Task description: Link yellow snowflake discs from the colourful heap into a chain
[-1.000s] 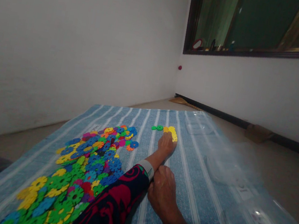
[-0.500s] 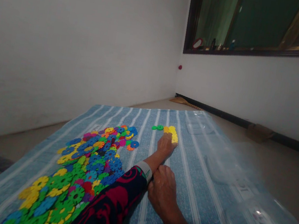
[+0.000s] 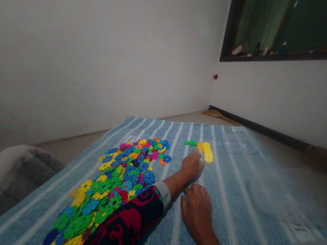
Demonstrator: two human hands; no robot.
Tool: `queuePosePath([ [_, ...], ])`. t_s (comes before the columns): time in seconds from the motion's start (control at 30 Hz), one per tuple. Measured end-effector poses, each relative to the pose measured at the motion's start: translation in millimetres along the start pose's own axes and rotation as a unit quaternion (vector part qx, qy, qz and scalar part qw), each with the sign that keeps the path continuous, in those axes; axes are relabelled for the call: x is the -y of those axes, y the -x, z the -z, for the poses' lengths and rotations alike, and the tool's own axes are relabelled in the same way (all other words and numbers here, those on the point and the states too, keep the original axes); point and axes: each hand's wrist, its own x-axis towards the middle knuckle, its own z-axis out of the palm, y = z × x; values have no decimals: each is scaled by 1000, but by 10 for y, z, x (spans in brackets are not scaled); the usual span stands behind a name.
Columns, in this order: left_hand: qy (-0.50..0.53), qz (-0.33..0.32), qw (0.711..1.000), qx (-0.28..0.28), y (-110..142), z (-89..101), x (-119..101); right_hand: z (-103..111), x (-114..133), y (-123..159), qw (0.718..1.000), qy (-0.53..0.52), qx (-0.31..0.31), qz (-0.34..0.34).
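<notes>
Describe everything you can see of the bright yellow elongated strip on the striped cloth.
The bright yellow elongated strip has rounded ends and looks like thin overlapping plastic discs, though blur hides how many. It lies flat on the blue-and-white striped cloth, its near end slanting rightward. A round orange-yellow disc sits at its far-left side, touching or nearly so. The person's bare left hand is close to its near-left side; contact cannot be made out.

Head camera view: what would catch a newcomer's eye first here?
Probably the heap of bright, multicoloured notched discs on the left of the striped cloth. Next, perhaps, the small bent row of green and yellow discs towards the cloth's far edge, just beyond the left hand; the right hand is nearer the camera.
</notes>
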Motion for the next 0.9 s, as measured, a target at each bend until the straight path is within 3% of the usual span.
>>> queuePosePath([
  [0.13, -23, 3, 1000, 20, 315, 326, 396, 9, 5, 17, 1000, 11, -7, 7],
  [0.3, -86, 11, 996, 16, 803, 768, 1100, -2, -20, 41, 1000, 19, -9, 18],
  [0.43, -117, 42, 991, 42, 1152, 953, 1558, -32, -59, 63, 999, 27, -13, 33],
  [0.53, -115, 51, 988, 87, 1393, 989, 1682, -49, -88, 71, 999, 30, -12, 42],
  [0.67, -84, 8, 991, 106, 1657, 1002, 1642, -52, -123, 71, 998, 38, 2, 46],
  [0.8, -47, 12, 997, 64, 1756, 1057, 1681, -63, -171, 74, 998, 37, 13, 54],
  [0.9, -55, 63, 996, 8, 1745, 1111, 1842, -86, -203, 81, 997, 35, 10, 61],
])
